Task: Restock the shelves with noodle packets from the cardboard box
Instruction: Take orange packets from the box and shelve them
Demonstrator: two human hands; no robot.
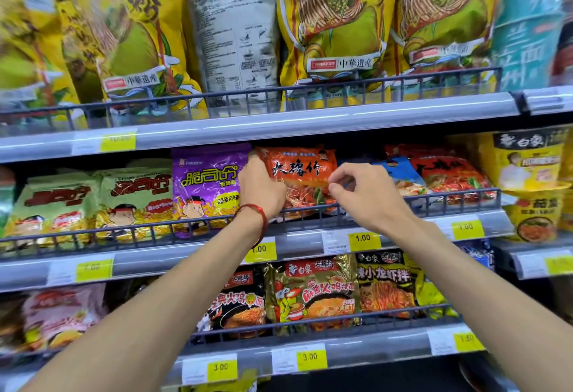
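Observation:
An orange noodle packet [305, 171] with black characters stands on the middle shelf [186, 255], behind the wire rail. My left hand [260, 188], with a red cord on its wrist, grips the packet's left edge. My right hand [361, 193] is at the packet's right edge with thumb and forefinger pinched on it. The cardboard box is out of view.
Purple [207, 187] and green snack noodle packets [136, 199] stand left of the orange one, red and blue packets [446, 174] to its right. Large yellow bags [335, 26] fill the top shelf. Dark and gold packets [313, 292] line the lower shelf. Yellow price tags run along the shelf edges.

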